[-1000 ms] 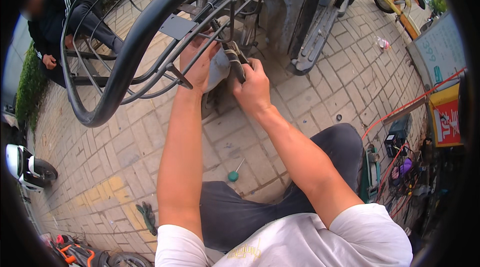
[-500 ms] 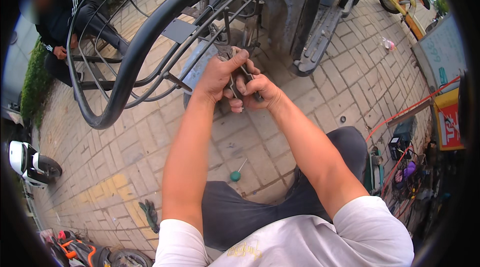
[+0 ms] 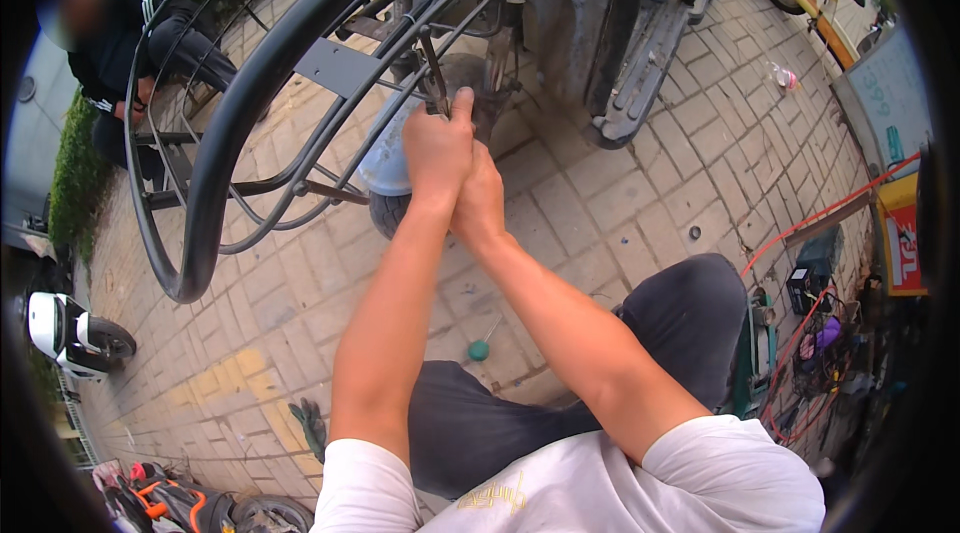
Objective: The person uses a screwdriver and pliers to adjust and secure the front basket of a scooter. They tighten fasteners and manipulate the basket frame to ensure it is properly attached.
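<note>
My left hand [image 3: 436, 151] is closed at the centre, below a black tubular rack [image 3: 232, 128] with a flat metal plate [image 3: 338, 68], thumb pointing up. My right hand [image 3: 479, 191] lies closed against it, partly underneath. What they grip is hidden between them; dark metal parts and a fork tube [image 3: 500, 38] show just above. Both hands are beside the two-wheeler's front wheel, whose pale blue-grey fender [image 3: 386, 158] and black tyre [image 3: 388, 216] show to their left.
A seated person [image 3: 175, 38] is at upper left. A footboard [image 3: 650, 63] rises right of my hands. A green-handled tool [image 3: 478, 349] and dark glove [image 3: 308, 421] lie on paving. Tools and cables [image 3: 815, 333] crowd the right; other scooters [image 3: 75, 333] stand around.
Over the last second my left hand came out from the rack's bars onto the gripped metal tool, which is now hidden. My right hand moved left beneath it.
</note>
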Motion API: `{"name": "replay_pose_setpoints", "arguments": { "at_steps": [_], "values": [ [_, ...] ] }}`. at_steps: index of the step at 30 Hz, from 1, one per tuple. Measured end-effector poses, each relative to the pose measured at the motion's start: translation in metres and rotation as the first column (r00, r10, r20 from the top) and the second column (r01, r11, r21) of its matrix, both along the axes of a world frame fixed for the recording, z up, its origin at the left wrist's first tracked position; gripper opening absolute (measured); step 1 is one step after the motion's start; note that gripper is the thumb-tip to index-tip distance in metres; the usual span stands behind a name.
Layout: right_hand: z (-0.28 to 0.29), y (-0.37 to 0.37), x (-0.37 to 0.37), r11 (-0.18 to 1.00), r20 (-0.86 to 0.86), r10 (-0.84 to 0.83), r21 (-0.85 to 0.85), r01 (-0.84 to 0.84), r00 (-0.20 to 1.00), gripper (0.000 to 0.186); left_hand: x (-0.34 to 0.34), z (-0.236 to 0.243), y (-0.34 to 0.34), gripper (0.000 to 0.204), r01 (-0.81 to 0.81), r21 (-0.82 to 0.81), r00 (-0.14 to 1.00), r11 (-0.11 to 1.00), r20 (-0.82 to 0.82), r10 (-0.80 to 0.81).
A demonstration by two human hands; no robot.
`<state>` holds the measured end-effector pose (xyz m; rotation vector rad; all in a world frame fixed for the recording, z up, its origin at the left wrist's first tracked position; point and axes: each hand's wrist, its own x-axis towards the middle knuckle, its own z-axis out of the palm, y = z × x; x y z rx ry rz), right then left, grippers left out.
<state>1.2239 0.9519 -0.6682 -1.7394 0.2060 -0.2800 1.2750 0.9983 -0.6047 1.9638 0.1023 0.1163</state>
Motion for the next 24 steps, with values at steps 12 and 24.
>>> {"name": "replay_pose_setpoints", "arguments": {
  "at_steps": [12, 24],
  "values": [
    [-0.006, -0.059, 0.011, -0.279, 0.424, 0.838, 0.874, -0.399, 0.344, 0.043, -0.01, 0.02, 0.022, 0.026, 0.336, -0.745, 0.799, 0.576, -0.098, -0.593],
    [0.013, -0.006, -0.022, 1.0, 0.024, 0.019, -0.003, -0.019, 1.0, 0.063, -0.006, 0.008, -0.007, 0.036, -0.029, -0.264, 0.991, 0.964, -0.134, -0.007]
  ]
}}
